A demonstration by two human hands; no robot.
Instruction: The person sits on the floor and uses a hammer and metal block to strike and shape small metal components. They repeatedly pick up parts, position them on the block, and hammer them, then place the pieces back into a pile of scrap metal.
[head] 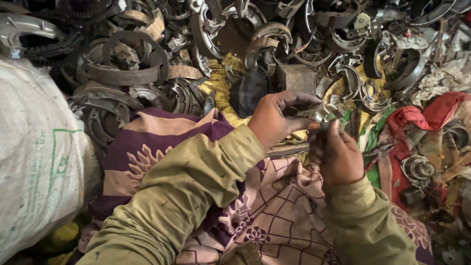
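1. Hands meeting over the lap: left hand and right hand, both in olive sleeves.
2. Small metal part pinched at the left fingertips, fingers curled shut around its near end.
3. Long axis of the part roughly level, pointing away from the left fingers toward the right.
4. Right fingers bunched just below and beside the part, touching or nearly so; grip unclear, cannot tell.
5. Left hand nearer, already holding.
6. Beyond the fingertips: pile of curved brake shoes; yellow cloth under them; red cloth off right.
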